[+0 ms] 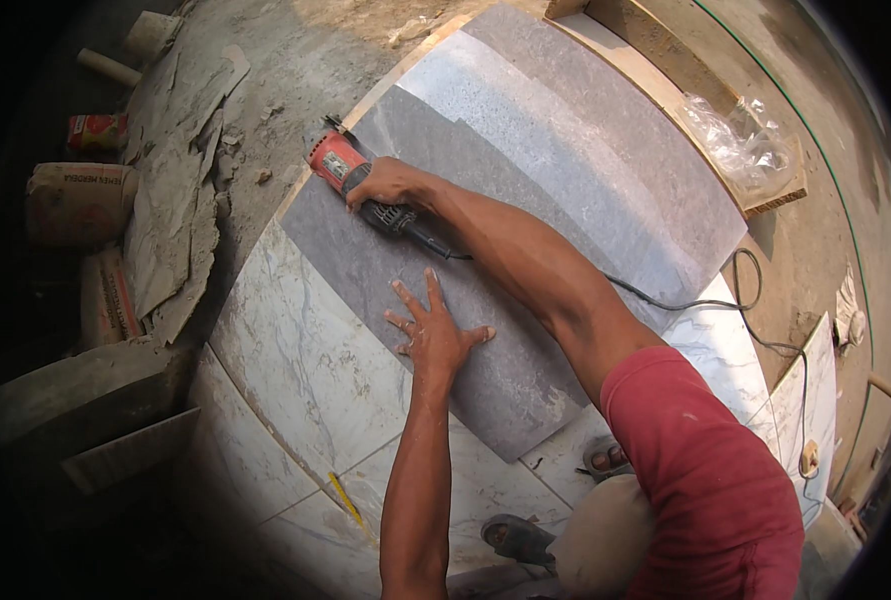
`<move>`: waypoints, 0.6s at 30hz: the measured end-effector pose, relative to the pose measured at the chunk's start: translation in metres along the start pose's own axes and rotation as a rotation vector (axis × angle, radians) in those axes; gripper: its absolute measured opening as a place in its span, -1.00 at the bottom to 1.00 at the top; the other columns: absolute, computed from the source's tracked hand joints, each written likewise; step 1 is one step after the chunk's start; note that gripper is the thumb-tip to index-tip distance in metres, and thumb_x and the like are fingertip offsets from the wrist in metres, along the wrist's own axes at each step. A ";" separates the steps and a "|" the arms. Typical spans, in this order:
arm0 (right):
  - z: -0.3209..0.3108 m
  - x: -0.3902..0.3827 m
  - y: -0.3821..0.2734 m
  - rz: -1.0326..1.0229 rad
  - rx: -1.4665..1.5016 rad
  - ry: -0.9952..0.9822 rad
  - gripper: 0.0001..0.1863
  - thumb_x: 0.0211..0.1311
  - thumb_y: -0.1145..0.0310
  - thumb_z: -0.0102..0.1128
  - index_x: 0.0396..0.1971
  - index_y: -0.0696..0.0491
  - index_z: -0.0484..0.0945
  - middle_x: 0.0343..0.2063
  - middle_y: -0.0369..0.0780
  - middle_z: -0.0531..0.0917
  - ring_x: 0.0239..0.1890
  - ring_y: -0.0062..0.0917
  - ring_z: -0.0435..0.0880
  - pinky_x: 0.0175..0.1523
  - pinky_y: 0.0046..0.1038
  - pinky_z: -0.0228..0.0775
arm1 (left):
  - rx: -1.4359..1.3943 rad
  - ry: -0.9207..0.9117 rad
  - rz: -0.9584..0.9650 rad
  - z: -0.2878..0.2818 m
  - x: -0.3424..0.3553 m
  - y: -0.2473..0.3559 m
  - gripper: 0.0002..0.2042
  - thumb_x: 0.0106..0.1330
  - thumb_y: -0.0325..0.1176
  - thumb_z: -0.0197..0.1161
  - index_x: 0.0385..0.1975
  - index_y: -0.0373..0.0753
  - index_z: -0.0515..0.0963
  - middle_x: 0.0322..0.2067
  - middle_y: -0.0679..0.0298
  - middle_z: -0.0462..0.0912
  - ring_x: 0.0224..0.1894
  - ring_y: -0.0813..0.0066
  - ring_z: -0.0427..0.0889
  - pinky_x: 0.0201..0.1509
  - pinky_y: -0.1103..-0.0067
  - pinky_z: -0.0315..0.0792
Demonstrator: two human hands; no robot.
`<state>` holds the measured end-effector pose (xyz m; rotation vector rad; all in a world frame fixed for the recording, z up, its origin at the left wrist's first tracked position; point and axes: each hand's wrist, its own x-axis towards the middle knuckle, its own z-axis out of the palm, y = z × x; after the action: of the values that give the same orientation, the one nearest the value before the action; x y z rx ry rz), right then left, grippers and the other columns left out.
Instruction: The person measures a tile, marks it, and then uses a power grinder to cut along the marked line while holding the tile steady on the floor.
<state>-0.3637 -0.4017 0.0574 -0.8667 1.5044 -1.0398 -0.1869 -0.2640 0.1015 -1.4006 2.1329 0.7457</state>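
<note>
The right hand (385, 185) is gripping the red grinder (335, 160), fingers wrapped tight, at the gray tile's (465, 155) far left edge. The left hand (435, 340) is resting spread wide on the tile, holding nothing. Cutting seems to be happening; the next move is probably needing a still tile.

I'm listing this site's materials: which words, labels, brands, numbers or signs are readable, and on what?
Printed wording isn't copied here, only located.
Brown, rounded, paper-like sack: legible dark lettering near its top.
Brown package with red stripe, below it: sideways lettering, too small to read.
Red packet with pale markings: too blurred.
Red-and-black handheld power tool: pale markings, too small.
</note>
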 end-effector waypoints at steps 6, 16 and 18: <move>0.000 0.001 0.001 -0.008 -0.030 0.006 -0.52 -0.27 0.13 0.49 -0.53 0.31 0.65 -0.51 -0.13 0.68 -0.52 -0.46 0.61 -0.39 -0.43 0.41 | -0.003 -0.005 -0.001 0.000 0.001 0.000 0.24 -0.18 -0.05 0.63 0.48 0.01 -0.17 0.42 -0.27 -0.48 0.37 -0.65 -0.36 0.14 -0.42 0.12; 0.000 0.002 0.001 0.005 -0.096 0.017 -0.49 -0.24 0.10 0.47 -0.50 0.33 0.65 -0.49 -0.08 0.69 -0.50 -0.43 0.63 -0.35 -0.41 0.43 | 0.001 0.007 0.000 0.002 0.001 -0.001 0.25 -0.18 -0.05 0.63 0.48 0.01 -0.17 0.42 -0.27 -0.49 0.37 -0.65 -0.37 0.14 -0.43 0.09; 0.000 0.004 0.002 0.018 -0.075 0.004 -0.47 -0.28 0.08 0.48 -0.50 0.32 0.66 -0.45 -0.04 0.68 -0.45 -0.38 0.63 -0.30 -0.40 0.44 | 0.001 0.007 -0.002 0.002 0.002 -0.001 0.25 -0.19 -0.05 0.64 0.48 0.02 -0.17 0.42 -0.28 -0.49 0.37 -0.65 -0.37 0.14 -0.43 0.09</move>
<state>-0.3645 -0.4042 0.0539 -0.9022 1.5603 -0.9774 -0.1868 -0.2641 0.0992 -1.4066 2.1372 0.7396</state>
